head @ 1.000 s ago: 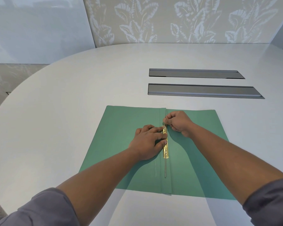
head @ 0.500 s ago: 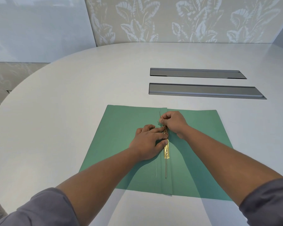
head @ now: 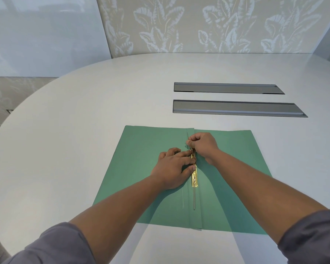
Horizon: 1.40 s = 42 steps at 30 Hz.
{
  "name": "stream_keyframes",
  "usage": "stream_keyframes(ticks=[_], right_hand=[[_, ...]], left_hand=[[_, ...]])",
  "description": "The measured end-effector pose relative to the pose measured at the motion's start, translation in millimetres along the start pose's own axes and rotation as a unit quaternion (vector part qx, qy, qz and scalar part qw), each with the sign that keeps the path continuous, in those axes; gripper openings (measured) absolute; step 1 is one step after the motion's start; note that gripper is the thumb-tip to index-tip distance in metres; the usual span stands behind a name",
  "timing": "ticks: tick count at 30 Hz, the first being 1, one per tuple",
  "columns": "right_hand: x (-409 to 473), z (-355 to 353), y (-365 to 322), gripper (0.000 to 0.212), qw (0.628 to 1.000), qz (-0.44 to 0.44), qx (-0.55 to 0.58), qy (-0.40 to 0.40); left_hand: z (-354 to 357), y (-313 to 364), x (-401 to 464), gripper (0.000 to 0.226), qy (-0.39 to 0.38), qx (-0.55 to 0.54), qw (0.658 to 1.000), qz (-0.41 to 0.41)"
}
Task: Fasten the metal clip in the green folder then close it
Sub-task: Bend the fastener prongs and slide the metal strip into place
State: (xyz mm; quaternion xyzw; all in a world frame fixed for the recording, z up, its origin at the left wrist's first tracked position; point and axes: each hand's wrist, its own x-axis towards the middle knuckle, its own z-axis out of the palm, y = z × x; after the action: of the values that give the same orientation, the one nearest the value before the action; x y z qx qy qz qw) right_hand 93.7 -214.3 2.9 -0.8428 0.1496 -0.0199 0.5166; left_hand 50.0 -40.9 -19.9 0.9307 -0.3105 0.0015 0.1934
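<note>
The green folder point(head: 141, 168) lies open and flat on the white table. A gold metal clip point(head: 194, 178) runs along its centre fold, with a thin metal prong point(head: 194, 199) lying flat toward me. My left hand point(head: 171, 168) rests palm down on the left cover, fingertips pressing on the clip bar. My right hand point(head: 202, 144) is curled at the clip's far end, fingers pinched on the far prong, which is mostly hidden under the fingers.
Two long grey recessed slots point(head: 236, 108) sit in the table point(head: 84, 130) beyond the folder. The table's curved edge runs along the left. A patterned wall stands behind.
My right hand has shifted slightly toward the far end of the fold, still pinching at the clip's end. The left hand has stayed pressed on the clip bar.
</note>
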Motion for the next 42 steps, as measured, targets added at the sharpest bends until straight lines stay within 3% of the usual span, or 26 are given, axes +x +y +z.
stream_keyframes(ticks=[5, 10, 18, 25, 34, 38, 42], right_hand=[[-7, 1, 0, 0.01, 0.997, -0.028, -0.074, 0.023], [-21, -2, 6, 0.009, 0.994, -0.059, -0.068, 0.069], [-51, -15, 22, 0.012, 0.987, -0.129, -0.094, 0.017], [-79, -18, 33, 0.024, 0.938, -0.259, -0.229, -0.009], [-105, -25, 49, 0.055, 0.91, -0.191, -0.365, -0.045], [-115, -26, 50, 0.052, 0.903, -0.198, -0.381, -0.008], [-127, -27, 47, 0.033, 0.892, -0.231, -0.379, 0.091]], left_hand=[[0, 0, 0, 0.052, -0.001, -0.001, 1.0, -0.003], [1, -1, 0, 0.052, -0.007, 0.001, 1.0, -0.009], [-2, 0, 0, 0.049, -0.002, 0.003, 1.0, -0.007], [-3, 3, -3, 0.049, -0.003, 0.02, 1.0, -0.006], [-4, 8, -11, 0.049, 0.037, 0.048, 0.998, 0.019], [-7, 10, -15, 0.041, 0.081, 0.051, 0.995, 0.033], [-11, 12, -21, 0.038, 0.127, 0.044, 0.99, 0.032]])
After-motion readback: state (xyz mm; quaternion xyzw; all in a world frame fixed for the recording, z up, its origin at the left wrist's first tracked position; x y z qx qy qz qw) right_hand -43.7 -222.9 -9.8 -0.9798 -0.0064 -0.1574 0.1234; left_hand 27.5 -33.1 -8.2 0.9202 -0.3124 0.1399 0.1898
